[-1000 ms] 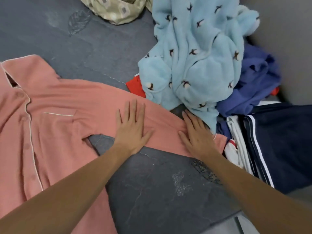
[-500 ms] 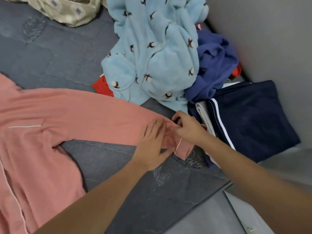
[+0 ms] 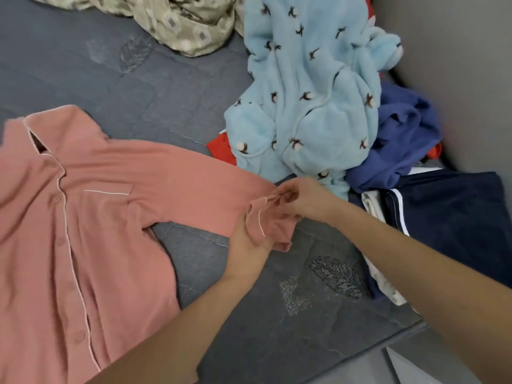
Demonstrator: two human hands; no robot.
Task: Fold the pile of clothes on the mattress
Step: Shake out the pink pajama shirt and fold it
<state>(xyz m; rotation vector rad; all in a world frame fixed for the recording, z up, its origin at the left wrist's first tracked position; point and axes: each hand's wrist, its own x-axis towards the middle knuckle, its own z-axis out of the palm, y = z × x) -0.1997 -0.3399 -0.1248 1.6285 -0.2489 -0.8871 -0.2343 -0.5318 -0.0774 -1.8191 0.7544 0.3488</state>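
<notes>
Toward the left edge of the mattress (image 3: 116,87) we see the pink pyjama shirt (image 3: 83,217) lying flat, front up and buttoned, spread out in what we take to be readiness for folding. Its one sleeve (image 3: 199,195) stretches right across the mattress, and there our left hand (image 3: 246,242) grips the cuff (image 3: 266,220) from below, fingers curled round the cloth, while our right hand (image 3: 302,198) pinches the bunched top of the same cuff between thumb and fingertips. We judge both hands hold the cuff so the sleeve can be carried back over the shirt body. Further right, toward the far right corner against the wall, sits the unfolded pile: a light blue fleece garment (image 3: 313,101) on top, something red (image 3: 221,148) under it, a blue garment (image 3: 401,142) beside it, and a navy piece with white stripes (image 3: 448,217) nearer us. A patterned beige cloth (image 3: 188,26) lies at the far edge. We see no containers here.
</notes>
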